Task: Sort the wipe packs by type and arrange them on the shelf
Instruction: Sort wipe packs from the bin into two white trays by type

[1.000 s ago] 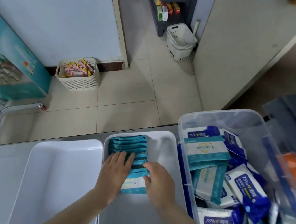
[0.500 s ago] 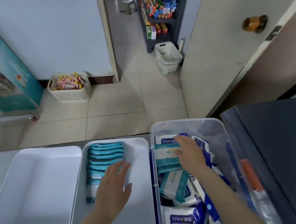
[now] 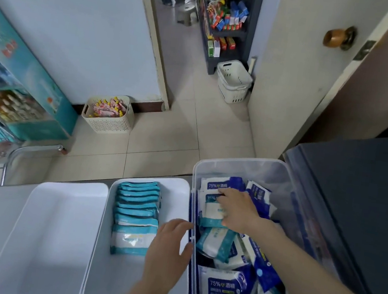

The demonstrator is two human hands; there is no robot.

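Note:
A clear plastic bin (image 3: 199, 172) on the right holds several mixed wipe packs, some teal and white, some dark blue marked 75% (image 3: 222, 285). My right hand (image 3: 236, 210) is inside it, fingers curled round a teal and white pack (image 3: 212, 212) near the bin's left wall. A white tray (image 3: 179, 187) in the middle holds a row of teal packs (image 3: 137, 210) standing on edge. My left hand (image 3: 168, 251) hovers with relaxed fingers over that tray's right side, next to the bin, holding nothing.
A second white tray (image 3: 48, 238) sits to the left with nothing in it. A dark grey surface (image 3: 361, 197) borders the bin on the right. Beyond the counter lie tiled floor, a cream basket of snacks (image 3: 108, 114), another basket (image 3: 234, 82) and a stocked shelf (image 3: 225, 25).
My right hand left the teal row, reached into the bin and gripped a teal pack. My left hand came off the row and moved right toward the bin.

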